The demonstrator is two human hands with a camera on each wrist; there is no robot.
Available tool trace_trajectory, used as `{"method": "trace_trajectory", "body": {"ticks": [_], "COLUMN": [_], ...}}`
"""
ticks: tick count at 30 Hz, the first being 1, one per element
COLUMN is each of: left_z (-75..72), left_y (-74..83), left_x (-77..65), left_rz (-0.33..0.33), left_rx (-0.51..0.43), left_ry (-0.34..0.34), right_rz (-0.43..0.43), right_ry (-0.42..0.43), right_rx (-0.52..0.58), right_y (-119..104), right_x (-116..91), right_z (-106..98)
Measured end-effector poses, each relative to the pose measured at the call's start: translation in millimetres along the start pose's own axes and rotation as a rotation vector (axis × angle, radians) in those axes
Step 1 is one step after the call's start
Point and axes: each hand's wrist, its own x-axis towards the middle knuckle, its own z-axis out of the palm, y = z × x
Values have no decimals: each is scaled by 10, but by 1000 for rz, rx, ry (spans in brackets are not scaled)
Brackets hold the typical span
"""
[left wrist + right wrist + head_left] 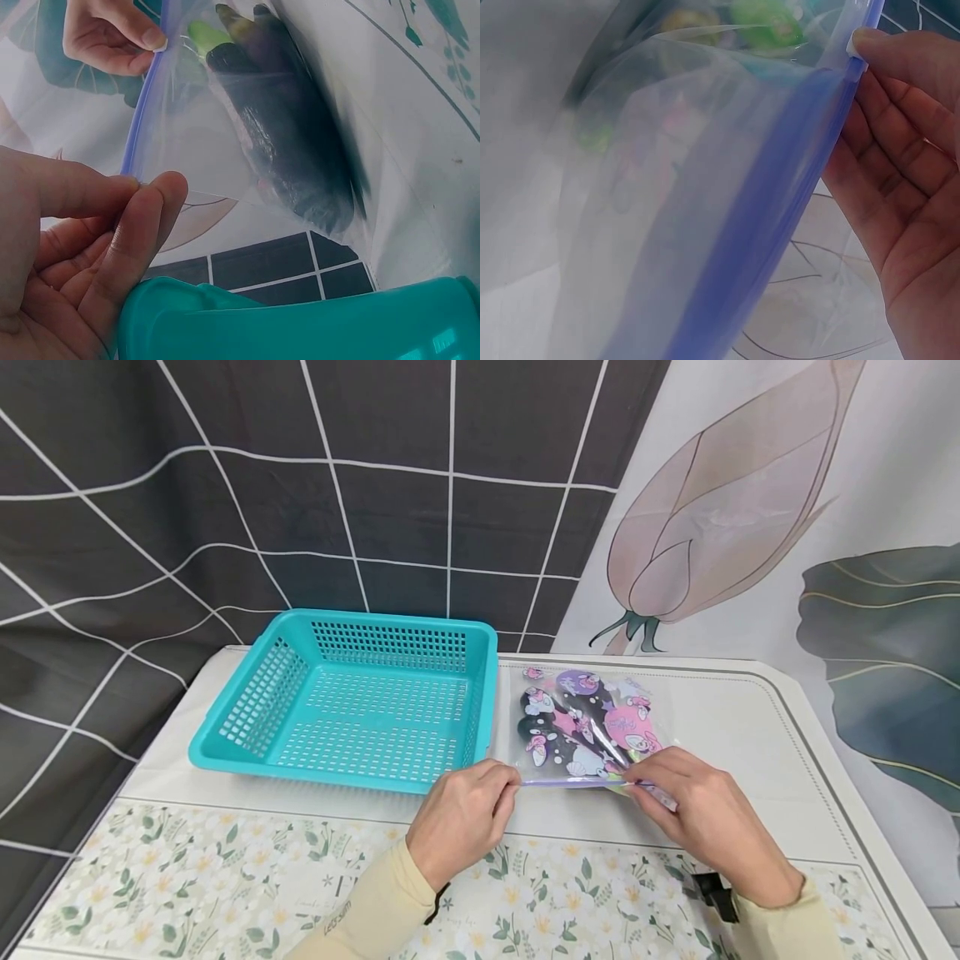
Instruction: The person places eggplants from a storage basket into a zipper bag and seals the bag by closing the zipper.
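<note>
A clear zip bag (543,768) printed with pink and black cartoon figures lies to the right of the teal basket, its purple zip edge towards me. My left hand (465,814) pinches the left end of that edge between thumb and forefinger. Further along it, my right hand (712,818) pinches the small white slider (852,46). Inside the bag are several long, dark, glossy things (277,142) with green or brownish ends, resembling eggplants. On the right hand's side of the slider, the purple strips (742,247) of the bag mouth slant away.
The teal plastic basket (315,773) with perforated walls stands left of the bag, its near right corner close to my left hand. A white table cover with a floral band (225,877) lies underneath. Behind hang a dark grid-patterned cloth (390,510) and a flower-printed curtain (720,518).
</note>
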Motion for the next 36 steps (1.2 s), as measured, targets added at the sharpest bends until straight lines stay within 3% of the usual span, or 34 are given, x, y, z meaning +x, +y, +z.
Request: {"method": "trace_trajectory", "body": {"ticks": [19,36], "left_z": [-3,0], "left_y": [-16,-11], "left_x": [8,0], "left_rz": [25,8], "left_rx": [-9,-7], "left_ry": [27,14], "right_rz": [7,-2], "right_ry": [-17,-25], "right_rx": [-15,-43], "right_y": [30,71], "right_x": [-3,-42], "right_z": [-45,-64]}}
